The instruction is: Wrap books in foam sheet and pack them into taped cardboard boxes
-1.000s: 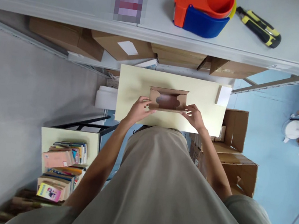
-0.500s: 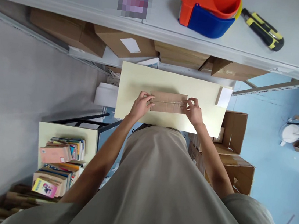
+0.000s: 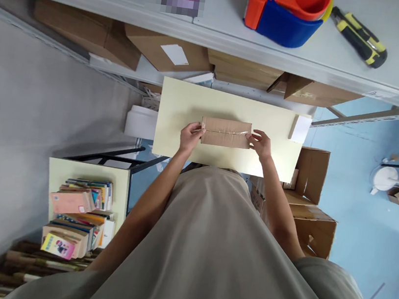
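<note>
A small cardboard box [image 3: 223, 139] with shiny clear tape along its middle seam is in front of me, over the pale yellow table [image 3: 176, 101]. My left hand [image 3: 190, 136] grips its left end, with the thumb on the top face near the seam. On the right end, my right hand [image 3: 260, 144] has the same kind of hold, its thumb near the end of the tape. The undersides of the fingers and the bottom of the box are hidden.
An orange and blue tape dispenser [image 3: 285, 13] and a yellow-black utility knife [image 3: 359, 38] lie on the grey shelf [image 3: 216, 30]. A white box [image 3: 300, 129] sits at the table's right end. Books [image 3: 77, 201] are stacked lower left; open cartons [image 3: 312, 178] stand right.
Both hands have shifted slightly on the box ends, the thumbs now lying over its edges. The whole view has moved a little; the box stays between the hands.
</note>
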Tool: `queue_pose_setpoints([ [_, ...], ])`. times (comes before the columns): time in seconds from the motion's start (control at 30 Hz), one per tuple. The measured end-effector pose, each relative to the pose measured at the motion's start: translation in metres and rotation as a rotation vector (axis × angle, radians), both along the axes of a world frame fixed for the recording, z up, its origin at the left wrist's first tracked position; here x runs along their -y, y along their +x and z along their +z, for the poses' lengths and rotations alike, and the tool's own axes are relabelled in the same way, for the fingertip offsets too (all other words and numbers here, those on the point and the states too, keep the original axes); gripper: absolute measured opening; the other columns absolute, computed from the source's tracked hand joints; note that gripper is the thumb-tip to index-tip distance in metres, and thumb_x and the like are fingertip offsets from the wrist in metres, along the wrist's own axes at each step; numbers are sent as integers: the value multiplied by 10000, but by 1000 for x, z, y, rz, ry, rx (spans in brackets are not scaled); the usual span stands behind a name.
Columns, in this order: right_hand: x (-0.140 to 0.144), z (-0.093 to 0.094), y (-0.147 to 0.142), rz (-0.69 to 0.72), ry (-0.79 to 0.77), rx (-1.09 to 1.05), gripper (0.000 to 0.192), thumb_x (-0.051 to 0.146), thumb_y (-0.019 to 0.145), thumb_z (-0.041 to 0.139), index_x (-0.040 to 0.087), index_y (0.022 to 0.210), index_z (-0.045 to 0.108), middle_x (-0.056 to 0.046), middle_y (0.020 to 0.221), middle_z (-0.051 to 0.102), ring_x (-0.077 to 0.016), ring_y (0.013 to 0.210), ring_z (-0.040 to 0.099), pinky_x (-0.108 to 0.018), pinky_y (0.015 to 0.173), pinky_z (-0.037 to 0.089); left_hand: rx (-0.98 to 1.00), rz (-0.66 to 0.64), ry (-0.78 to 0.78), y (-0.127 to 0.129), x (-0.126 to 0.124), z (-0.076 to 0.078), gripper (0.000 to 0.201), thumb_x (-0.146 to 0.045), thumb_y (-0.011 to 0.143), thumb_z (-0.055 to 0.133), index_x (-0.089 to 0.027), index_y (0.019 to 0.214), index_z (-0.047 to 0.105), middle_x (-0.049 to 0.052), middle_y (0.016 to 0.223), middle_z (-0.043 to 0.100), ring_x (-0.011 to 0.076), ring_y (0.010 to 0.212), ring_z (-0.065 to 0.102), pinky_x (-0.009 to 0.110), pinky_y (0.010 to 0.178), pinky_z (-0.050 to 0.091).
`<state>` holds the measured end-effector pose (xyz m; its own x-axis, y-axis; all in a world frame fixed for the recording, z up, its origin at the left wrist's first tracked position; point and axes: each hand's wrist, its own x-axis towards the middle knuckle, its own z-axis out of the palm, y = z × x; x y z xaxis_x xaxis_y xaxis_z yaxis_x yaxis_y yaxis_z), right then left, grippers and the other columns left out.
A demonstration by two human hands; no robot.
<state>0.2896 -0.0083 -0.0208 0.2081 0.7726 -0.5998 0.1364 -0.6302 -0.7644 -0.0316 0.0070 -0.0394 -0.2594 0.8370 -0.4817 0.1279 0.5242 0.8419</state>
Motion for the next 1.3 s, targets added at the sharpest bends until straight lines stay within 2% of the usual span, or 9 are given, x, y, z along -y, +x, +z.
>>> queue_pose_setpoints([
  [0.13, 2, 5, -5, 15, 65, 20, 573, 683, 726, 943, 209, 1024, 823, -94, 1103, 878, -287, 998, 841, -513, 896, 781, -16, -86, -11, -14, -6, 4, 405, -461, 794, 939, -175, 1075, 882, 87, 1062, 889, 280, 971, 838, 402, 892, 704],
  [0.47, 21, 3, -30, -58, -1, 21, 479, 591, 781, 934, 176, 1006, 857, -75, 1025, 897, -272, 926, 872, -490, 909, 789, 34, -230, -110, -43, -18, 15, 447, -461, 704, 985, -150, 1005, 875, 97, 999, 881, 254, 869, 813, 440, 873, 718],
  [0.67, 18, 27, -37, 268, 11, 369, 220, 387, 1022, 755, 220, 1112, 867, -114, 1201, 903, -340, 1074, 893, -525, 1022, 730, -281, -456, 50, -44, -22, 34, 316, -297, 834, 917, -225, 1133, 843, 90, 1099, 882, 274, 934, 838, 427, 936, 691],
  [0.8, 9, 66, -41, 456, 96, 612, 354, 326, 1059, 720, 223, 1388, 802, -178, 1402, 841, -395, 1227, 851, -579, 1096, 686, -555, -654, 269, -36, -32, 71, 507, -161, 838, 923, -266, 1322, 812, 144, 1387, 813, 359, 1224, 795, 468, 1076, 651],
  [0.9, -28, 113, -35, 427, 391, 744, 517, 413, 1108, 670, 216, 1585, 676, -223, 1587, 719, -433, 1387, 759, -639, 1158, 645, -594, -708, 452, -17, -61, 110, 458, -185, 925, 884, -260, 1368, 797, 148, 1430, 789, 379, 1355, 731, 496, 1179, 607],
  [1.0, -91, 163, -23, 390, 711, 865, 597, 440, 1160, 569, 239, 1720, 519, -223, 1705, 587, -456, 1596, 567, -726, 1293, 511, -533, -652, 674, 12, -105, 157, 371, -236, 1028, 803, -235, 1399, 789, 142, 1431, 787, 365, 1369, 716, 520, 1236, 572],
  [1.07, -140, 184, -14, 442, 812, 925, 647, 415, 1153, 577, 229, 1758, 441, -223, 1742, 520, -486, 1661, 462, -820, 1332, 400, -478, -613, 794, 33, -133, 188, 344, -247, 1068, 760, -224, 1410, 783, 133, 1432, 783, 351, 1370, 711, 523, 1239, 569],
  [1.2, -221, 190, -1, 593, 831, 967, 670, 427, 1113, 671, 109, 1675, 493, -288, 1627, 581, -526, 1617, 476, -887, 1348, 277, -414, -571, 917, 65, -164, 233, 345, -226, 1053, 781, -219, 1397, 785, 112, 1399, 784, 351, 1362, 704, 551, 1247, 565],
  [1.3, -257, 181, 6, 631, 819, 938, 616, 483, 1087, 742, 80, 1532, 602, -293, 1459, 694, -517, 1511, 583, -853, 1349, 310, -373, -562, 944, 77, -165, 243, 326, -212, 1047, 784, -215, 1373, 794, 110, 1377, 793, 344, 1326, 725, 547, 1227, 584],
])
